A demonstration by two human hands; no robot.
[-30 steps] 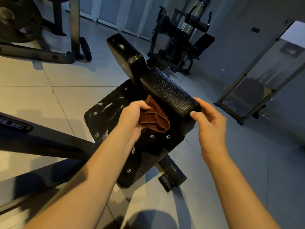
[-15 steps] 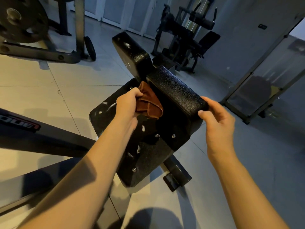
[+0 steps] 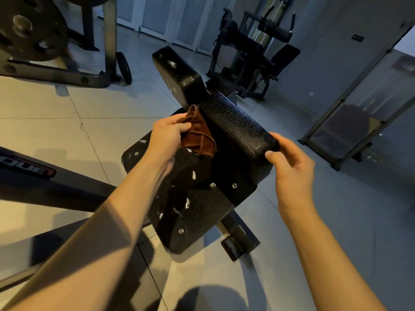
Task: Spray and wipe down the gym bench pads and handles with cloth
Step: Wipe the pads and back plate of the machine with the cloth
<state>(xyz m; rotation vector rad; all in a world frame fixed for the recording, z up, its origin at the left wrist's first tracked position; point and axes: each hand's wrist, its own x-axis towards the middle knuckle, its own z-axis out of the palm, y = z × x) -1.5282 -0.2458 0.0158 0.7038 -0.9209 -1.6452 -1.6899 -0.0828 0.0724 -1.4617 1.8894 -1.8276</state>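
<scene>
Left hand [image 3: 167, 135] bunched tight round brown cloth [image 3: 198, 136], cloth jammed into corner where narrow black pad [image 3: 235, 124] meets wide seat pad [image 3: 197, 212]. Right hand [image 3: 290, 167] grips near end of narrow pad, pinched between thumb and fingers. White flecks dotted over seat pad. Second narrow pad [image 3: 177, 70] sticks up behind. Tile floor [image 3: 45, 104] underneath, weight plate [image 3: 29, 30] far left, another machine [image 3: 251, 48] near back wall.

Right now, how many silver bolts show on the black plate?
3 sure: left corner bolt, right edge bolt, bottom bolt. A pale spot beside the right one may be a fourth; left hand and cloth may hide more.
</scene>
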